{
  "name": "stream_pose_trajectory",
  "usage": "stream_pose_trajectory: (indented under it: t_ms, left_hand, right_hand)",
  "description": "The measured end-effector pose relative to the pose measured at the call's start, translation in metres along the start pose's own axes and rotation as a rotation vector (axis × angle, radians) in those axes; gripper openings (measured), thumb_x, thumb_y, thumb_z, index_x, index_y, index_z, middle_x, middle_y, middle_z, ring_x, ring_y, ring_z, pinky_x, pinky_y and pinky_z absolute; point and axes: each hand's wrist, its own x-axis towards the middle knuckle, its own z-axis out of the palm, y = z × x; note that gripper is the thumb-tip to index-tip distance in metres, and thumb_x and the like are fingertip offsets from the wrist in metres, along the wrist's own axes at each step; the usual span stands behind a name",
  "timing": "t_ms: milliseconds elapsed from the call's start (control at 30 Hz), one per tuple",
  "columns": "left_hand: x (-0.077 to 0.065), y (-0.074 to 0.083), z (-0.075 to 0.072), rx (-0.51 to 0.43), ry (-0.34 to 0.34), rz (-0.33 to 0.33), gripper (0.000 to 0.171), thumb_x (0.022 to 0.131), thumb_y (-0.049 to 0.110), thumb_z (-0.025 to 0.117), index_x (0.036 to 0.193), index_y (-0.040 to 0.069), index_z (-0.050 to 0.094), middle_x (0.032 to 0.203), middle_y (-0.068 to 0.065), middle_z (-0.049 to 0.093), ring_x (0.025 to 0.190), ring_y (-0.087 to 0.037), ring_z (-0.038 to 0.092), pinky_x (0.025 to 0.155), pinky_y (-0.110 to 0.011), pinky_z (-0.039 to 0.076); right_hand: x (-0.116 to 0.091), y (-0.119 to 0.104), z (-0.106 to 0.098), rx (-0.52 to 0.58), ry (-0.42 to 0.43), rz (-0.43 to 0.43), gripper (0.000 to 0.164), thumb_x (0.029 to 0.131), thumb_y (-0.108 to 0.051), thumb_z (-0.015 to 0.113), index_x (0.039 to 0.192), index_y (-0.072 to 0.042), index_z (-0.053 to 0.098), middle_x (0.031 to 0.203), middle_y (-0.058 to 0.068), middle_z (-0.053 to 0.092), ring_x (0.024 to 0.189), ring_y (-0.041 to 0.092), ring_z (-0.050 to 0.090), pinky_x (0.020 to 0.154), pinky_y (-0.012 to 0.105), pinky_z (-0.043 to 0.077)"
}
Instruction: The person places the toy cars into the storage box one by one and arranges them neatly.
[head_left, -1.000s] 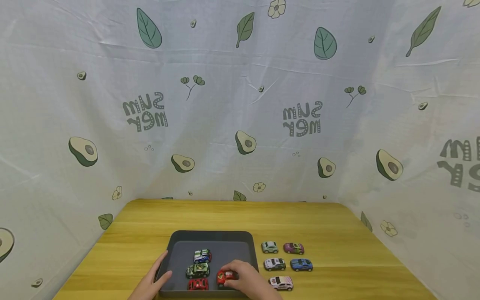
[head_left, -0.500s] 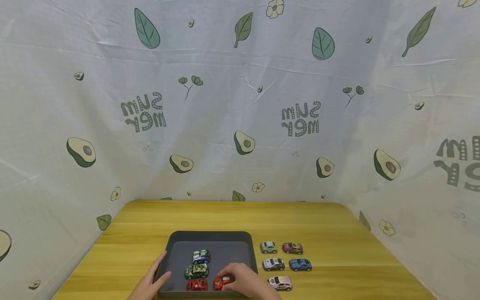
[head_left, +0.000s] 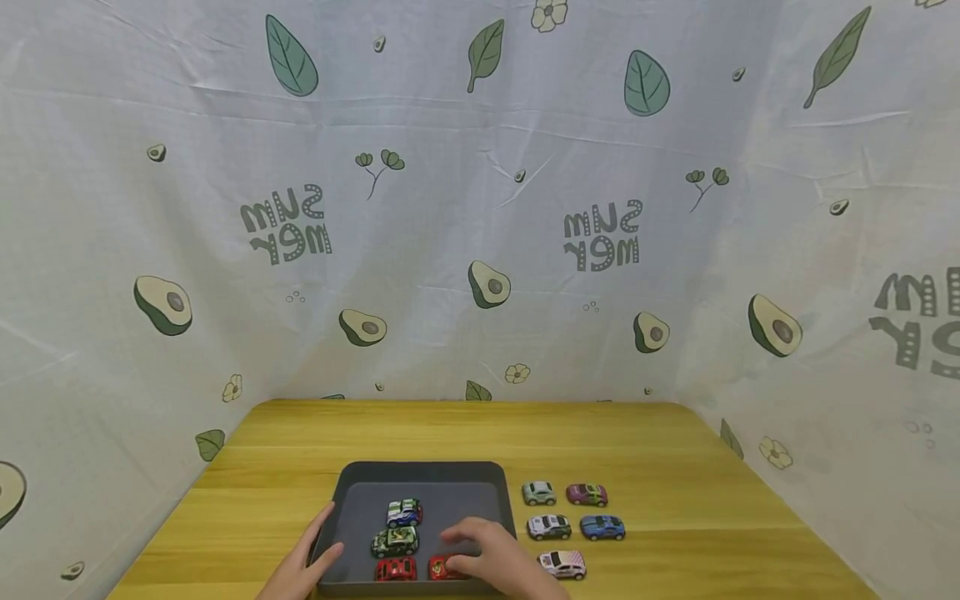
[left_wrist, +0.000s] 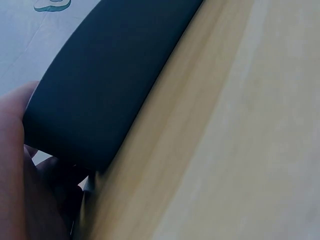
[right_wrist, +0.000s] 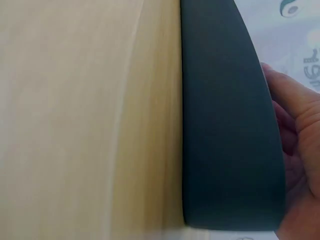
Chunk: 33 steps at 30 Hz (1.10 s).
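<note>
In the head view, a dark grey tray [head_left: 450, 473] lies on the wooden table. My left hand [head_left: 296, 565] grips its left side near the front corner, with the thumb over the rim. Inside, a green-white-blue toy car [head_left: 405, 512], a camouflage toy car [head_left: 395, 542] and a red toy car [head_left: 396, 569] form a column. Right of that red one sits another red toy car [head_left: 441, 567], partly covered by my right hand [head_left: 498, 560]. The right fingers are spread above this car, the thumb at its right end. The tray wall hides the cars in both wrist views.
Right of the tray stand several toy cars on the table: pale green [head_left: 538, 493], purple [head_left: 587, 494], white and black [head_left: 549, 527], blue [head_left: 602, 527] and white-pink [head_left: 562, 564]. A printed cloth [head_left: 420, 275] hangs behind and at both sides.
The right hand has set the second red car down at the tray's front, level with the other red car, and its fingers have lifted and spread off it. The left hand stays put.
</note>
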Motion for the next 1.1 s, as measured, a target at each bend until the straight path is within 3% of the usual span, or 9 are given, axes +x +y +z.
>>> stream_pose_trajectory:
  t_ms: [200, 433, 667, 767, 867, 1000, 1100]
  left_hand:
    - [0.000, 0.002, -0.001, -0.012, -0.003, -0.001, 0.072, 0.092, 0.038, 0.049, 0.146, 0.005, 0.015, 0.147, -0.031, 0.012, 0.130, -0.056, 0.010, 0.091, -0.069, 0.034]
    - [0.002, -0.002, -0.002, -0.007, 0.001, 0.001, 0.072, 0.092, 0.038, 0.049, 0.146, 0.004, 0.015, 0.146, -0.032, 0.012, 0.130, -0.056, 0.011, 0.090, -0.069, 0.035]
    - [0.002, -0.005, 0.000, -0.007, 0.004, 0.011, 0.072, 0.092, 0.036, 0.049, 0.145, 0.003, 0.016, 0.146, -0.032, 0.013, 0.130, -0.056, 0.013, 0.089, -0.067, 0.037]
    - [0.002, -0.005, 0.001, -0.010, 0.006, 0.013, 0.071, 0.092, 0.036, 0.049, 0.146, 0.004, 0.016, 0.146, -0.032, 0.013, 0.130, -0.056, 0.013, 0.088, -0.066, 0.037]
    - [0.003, -0.004, 0.001, -0.013, 0.005, 0.004, 0.072, 0.092, 0.037, 0.049, 0.146, 0.004, 0.016, 0.146, -0.032, 0.013, 0.130, -0.056, 0.012, 0.088, -0.067, 0.037]
    - [0.002, -0.003, 0.002, -0.007, 0.006, -0.007, 0.073, 0.091, 0.039, 0.049, 0.146, 0.005, 0.015, 0.146, -0.032, 0.012, 0.129, -0.056, 0.012, 0.088, -0.069, 0.036]
    - [0.001, -0.003, 0.002, 0.002, 0.009, -0.004, 0.073, 0.091, 0.039, 0.049, 0.146, 0.005, 0.015, 0.146, -0.032, 0.012, 0.129, -0.056, 0.012, 0.088, -0.069, 0.036]
  right_hand:
    - [-0.015, 0.010, -0.011, -0.087, 0.177, -0.064, 0.035, 0.087, -0.027, 0.060, 0.117, -0.009, 0.060, 0.112, 0.006, 0.061, 0.105, 0.024, 0.057, 0.085, 0.035, 0.054]
    - [-0.035, 0.027, -0.031, -0.211, 0.469, -0.085, 0.034, 0.085, -0.025, 0.062, 0.115, -0.007, 0.061, 0.110, 0.005, 0.064, 0.102, 0.026, 0.059, 0.084, 0.041, 0.054]
    - [-0.057, 0.049, -0.057, -0.235, 0.673, 0.044, 0.033, 0.078, -0.015, 0.069, 0.109, -0.008, 0.064, 0.105, 0.003, 0.065, 0.097, 0.023, 0.060, 0.084, 0.041, 0.054]
    - [-0.064, 0.065, -0.068, -0.287, 0.766, 0.048, 0.032, 0.075, -0.010, 0.071, 0.106, -0.007, 0.065, 0.101, 0.002, 0.067, 0.095, 0.022, 0.061, 0.087, 0.042, 0.052]
    - [-0.071, 0.078, -0.080, -0.308, 0.780, 0.091, 0.033, 0.076, -0.009, 0.070, 0.108, -0.004, 0.064, 0.105, 0.010, 0.066, 0.101, 0.029, 0.059, 0.092, 0.048, 0.049]
    - [-0.081, 0.090, -0.093, -0.262, 0.694, 0.222, 0.038, 0.082, -0.014, 0.065, 0.117, 0.000, 0.058, 0.117, 0.019, 0.059, 0.112, 0.039, 0.052, 0.095, 0.053, 0.045]
    - [-0.085, 0.097, -0.099, -0.248, 0.644, 0.264, 0.042, 0.083, -0.016, 0.065, 0.120, 0.001, 0.055, 0.121, 0.021, 0.056, 0.115, 0.041, 0.049, 0.096, 0.055, 0.044]
